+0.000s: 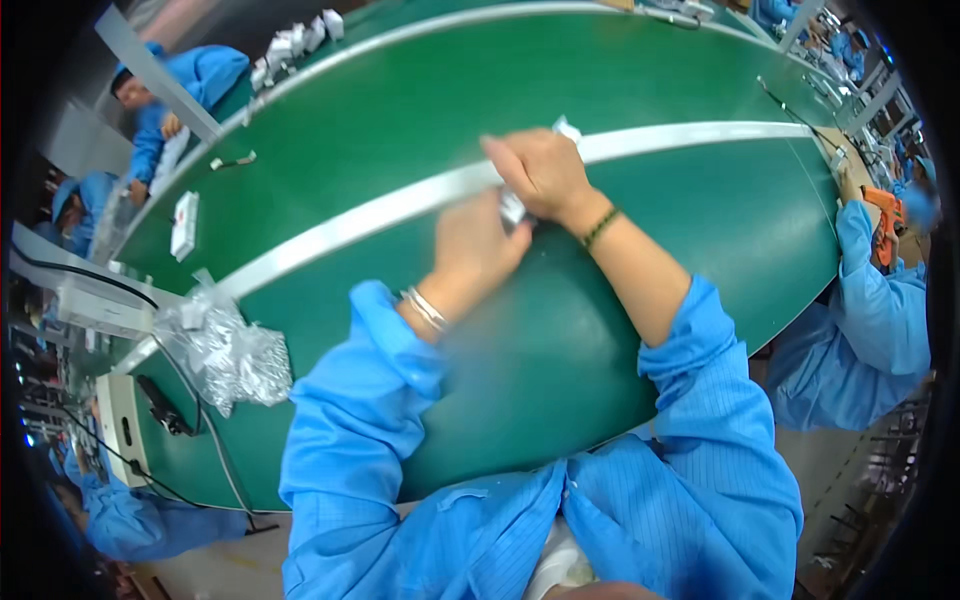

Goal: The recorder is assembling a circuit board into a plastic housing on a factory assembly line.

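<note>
Small white packet point(512, 207) — held between both hands over the green worktop point(420, 120), just at the pale strip point(350, 222) that runs across its middle. Only parts of the packet show: a white edge between the hands and a white corner beyond the right knuckles; its full shape cannot be told.

Left hand point(478, 243): reaches forward and inward from a blue sleeve, back of hand up, fingers curled and closed on the near end of the packet. Slightly blurred. Bangles point(425, 309) at the wrist.

Right hand point(540, 172): crosses in from the right, forearm bare below a pushed-up blue sleeve, back of hand up, fingers bent down and closed over the far end of the packet. Dark beaded band point(600, 228) at the wrist. The two hands touch or nearly touch at the packet.

Surroundings: a heap of crumpled silvery bags point(232, 355) lies at the worktop's near left edge, well apart from the hands. A flat white box point(184, 225) lies farther left; more white items point(298, 42) sit at the far edge. Other people in blue coats stand at the far left point(180, 95) and at the right point(870, 320).
</note>
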Available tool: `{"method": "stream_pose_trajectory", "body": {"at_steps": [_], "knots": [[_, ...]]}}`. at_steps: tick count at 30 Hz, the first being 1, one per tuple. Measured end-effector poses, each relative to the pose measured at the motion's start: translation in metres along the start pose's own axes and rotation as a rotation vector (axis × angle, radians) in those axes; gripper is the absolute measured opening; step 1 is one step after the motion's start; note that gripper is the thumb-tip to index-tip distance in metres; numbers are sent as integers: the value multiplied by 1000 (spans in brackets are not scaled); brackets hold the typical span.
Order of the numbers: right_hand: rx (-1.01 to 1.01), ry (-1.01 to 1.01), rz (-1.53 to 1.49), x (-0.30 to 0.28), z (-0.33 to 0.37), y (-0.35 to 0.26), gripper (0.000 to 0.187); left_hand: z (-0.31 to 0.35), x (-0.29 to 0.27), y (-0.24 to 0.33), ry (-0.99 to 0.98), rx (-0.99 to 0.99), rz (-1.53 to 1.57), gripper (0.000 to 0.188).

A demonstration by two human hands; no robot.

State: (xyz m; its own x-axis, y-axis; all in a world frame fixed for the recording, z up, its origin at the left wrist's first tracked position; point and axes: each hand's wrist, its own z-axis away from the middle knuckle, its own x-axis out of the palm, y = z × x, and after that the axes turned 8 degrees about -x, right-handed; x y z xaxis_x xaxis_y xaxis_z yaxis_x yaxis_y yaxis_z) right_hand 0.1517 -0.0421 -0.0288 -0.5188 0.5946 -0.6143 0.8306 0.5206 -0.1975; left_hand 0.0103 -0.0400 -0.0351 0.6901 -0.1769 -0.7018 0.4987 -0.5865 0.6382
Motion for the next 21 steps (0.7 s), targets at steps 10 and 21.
{"method": "stream_pose_trajectory", "body": {"at_steps": [10, 21], "knots": [[387, 386, -386, -88, 16, 54, 52, -3, -6, 9, -96, -76, 170, 41], [735, -278, -932, -76, -20, 58, 39, -31, -16, -43, 142, -252, 879, 75]]}}
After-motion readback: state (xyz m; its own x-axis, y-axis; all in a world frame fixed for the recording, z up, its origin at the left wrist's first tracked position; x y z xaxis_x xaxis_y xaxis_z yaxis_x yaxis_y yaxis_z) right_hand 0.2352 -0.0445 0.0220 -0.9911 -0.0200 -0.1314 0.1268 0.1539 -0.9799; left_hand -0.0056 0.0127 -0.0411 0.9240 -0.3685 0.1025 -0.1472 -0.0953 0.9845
